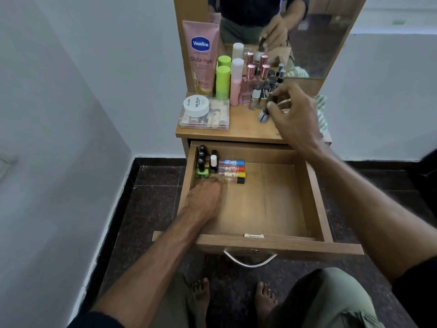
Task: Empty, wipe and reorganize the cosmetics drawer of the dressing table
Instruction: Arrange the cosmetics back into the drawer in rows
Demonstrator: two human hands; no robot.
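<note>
Head view: the drawer (305,190) is pulled out and refilling is under way. A cluster of small upright bottles (205,162) stands in its far left corner, and just beside them four slim tubes (233,172) lie in a row with their long axes running left to right, caps to the right. The rest of the drawer floor is bare wood.

The left hand (205,197) rests on the drawer floor just in front of the upright cluster. Its fingers (214,179) are bent forward and touch the nearest green bottle (202,172); whether they grip it cannot be told.

The right hand (293,110) is up on the surface (246,125), and its fingers pinch a small dark-capped bottle (264,114) that leans to one side. From there the drawer lies below and toward the person, so I judge that the right hand carries the next piece down, beside the tubes.

More bottles (257,95), a pink lotion tube (201,58), a white jar (196,105) on a clear case (205,119) wait on the surface. The right hand hides the surface's right end and part of a striped cloth (322,110). Labels on the small bottles are too small to read.
</note>
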